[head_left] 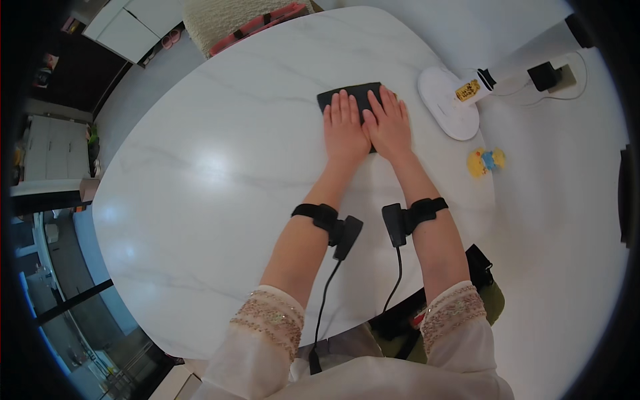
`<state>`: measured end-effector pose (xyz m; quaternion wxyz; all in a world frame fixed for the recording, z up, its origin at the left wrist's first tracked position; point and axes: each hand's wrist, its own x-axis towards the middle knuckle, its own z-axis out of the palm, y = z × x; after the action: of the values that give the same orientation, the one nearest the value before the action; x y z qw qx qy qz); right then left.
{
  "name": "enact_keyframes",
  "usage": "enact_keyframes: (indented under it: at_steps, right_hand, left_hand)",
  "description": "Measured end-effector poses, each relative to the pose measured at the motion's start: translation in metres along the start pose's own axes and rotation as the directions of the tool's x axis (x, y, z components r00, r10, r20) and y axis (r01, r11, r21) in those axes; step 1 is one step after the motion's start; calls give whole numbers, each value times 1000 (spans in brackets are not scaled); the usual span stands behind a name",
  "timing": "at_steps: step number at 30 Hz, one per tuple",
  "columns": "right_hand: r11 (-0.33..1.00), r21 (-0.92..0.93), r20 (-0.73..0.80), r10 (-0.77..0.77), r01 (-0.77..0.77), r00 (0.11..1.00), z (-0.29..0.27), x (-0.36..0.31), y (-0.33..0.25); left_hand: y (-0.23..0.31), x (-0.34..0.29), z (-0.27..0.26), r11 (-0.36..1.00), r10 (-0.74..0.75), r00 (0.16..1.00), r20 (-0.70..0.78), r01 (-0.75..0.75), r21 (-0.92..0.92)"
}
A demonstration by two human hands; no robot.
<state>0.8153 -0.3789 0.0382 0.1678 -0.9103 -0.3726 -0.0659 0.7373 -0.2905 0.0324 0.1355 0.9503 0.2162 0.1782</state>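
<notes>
"One white table (253,147), one lamp base (437,100): where's your dark flat piece (362,99)?"

"Left of that base, under your left hand (347,132) and right hand (390,131), both flat, outstretched, gripping nothing. Press evenly so it can't skid."

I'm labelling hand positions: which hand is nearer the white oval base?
Right. The right hand lies left of the white oval base, not touching it; the left hand is farther left.
</notes>
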Motion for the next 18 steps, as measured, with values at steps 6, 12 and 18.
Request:
enact_keyframes:
  at_steps: [6,12,18]
  right_hand:
    - [984,-53,-6,168,-168,986,-30,-70,21]
    - [947,-107,-80,296,-303,952,-38,-156,4]
    - [909,-54,-116,406,-414,907,-49,-231,-39]
  left_hand:
    - [46,-44,2,986,124,992,20,-121,-114]
    - [57,-109,-15,957,257,954,156,-228,-179]
    - [51,-174,-46,914,398,902,166,-374,-158]
